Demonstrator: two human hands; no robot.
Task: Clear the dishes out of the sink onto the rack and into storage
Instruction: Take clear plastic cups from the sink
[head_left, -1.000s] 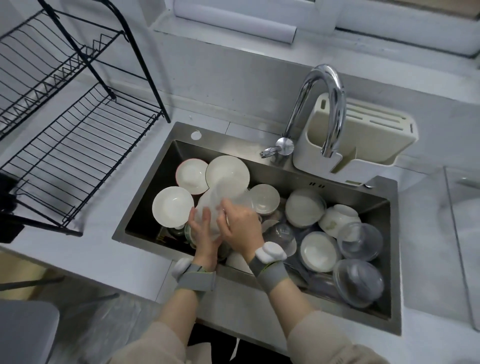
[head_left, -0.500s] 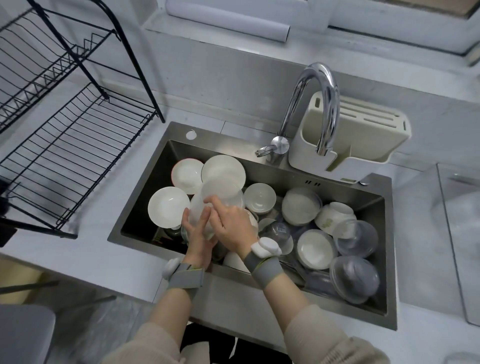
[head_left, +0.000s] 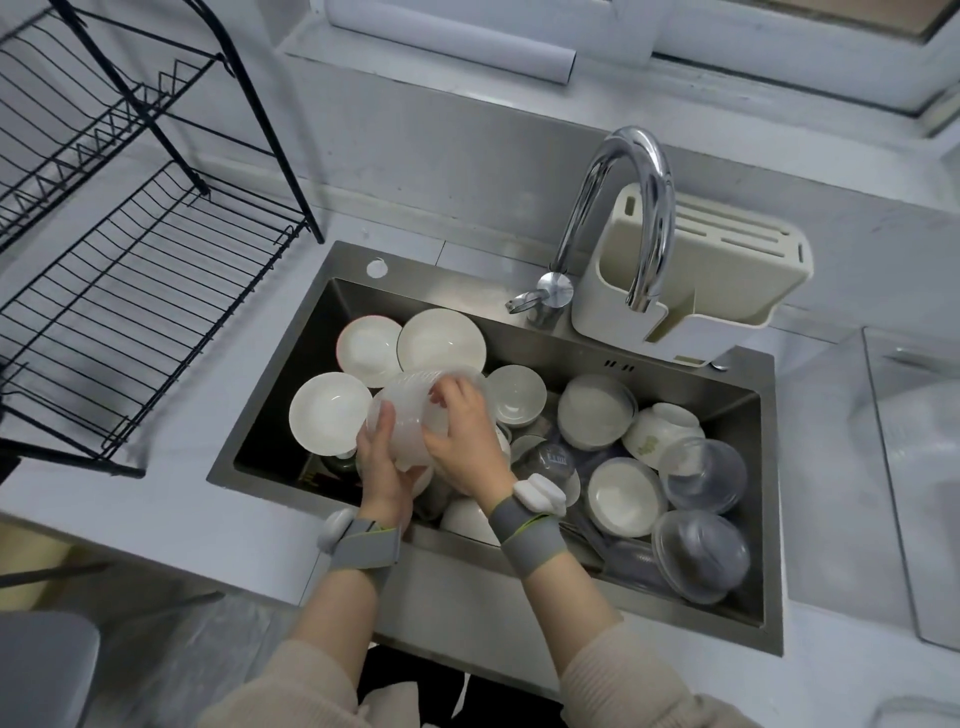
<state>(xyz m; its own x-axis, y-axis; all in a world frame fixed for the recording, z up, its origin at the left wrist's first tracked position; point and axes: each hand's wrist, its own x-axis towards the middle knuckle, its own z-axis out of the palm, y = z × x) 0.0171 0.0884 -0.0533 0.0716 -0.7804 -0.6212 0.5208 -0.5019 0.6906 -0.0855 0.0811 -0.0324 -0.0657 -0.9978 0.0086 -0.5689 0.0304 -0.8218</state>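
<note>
A translucent plastic container (head_left: 410, 415) is held over the left half of the steel sink (head_left: 519, 582). My left hand (head_left: 382, 462) grips its lower left side, and my right hand (head_left: 462, 431) grips its right side with fingers curled over the rim. Several white bowls lie in the sink, among them one (head_left: 330, 413) left of the container and two (head_left: 369, 351) (head_left: 441, 340) behind it. Clear glass bowls (head_left: 701, 556) lie at the sink's right end. The black wire dish rack (head_left: 130, 291) stands on the counter to the left.
A chrome tap (head_left: 631, 208) arches over the sink's back edge beside a cream knife and utensil holder (head_left: 696, 280). A glass board (head_left: 914, 467) lies on the counter at right. A white roll (head_left: 447, 41) rests on the window ledge.
Both hands have lifted and turned the translucent container slightly, its opening now tipped more toward the back. The right fingers have shifted up onto the rim.
</note>
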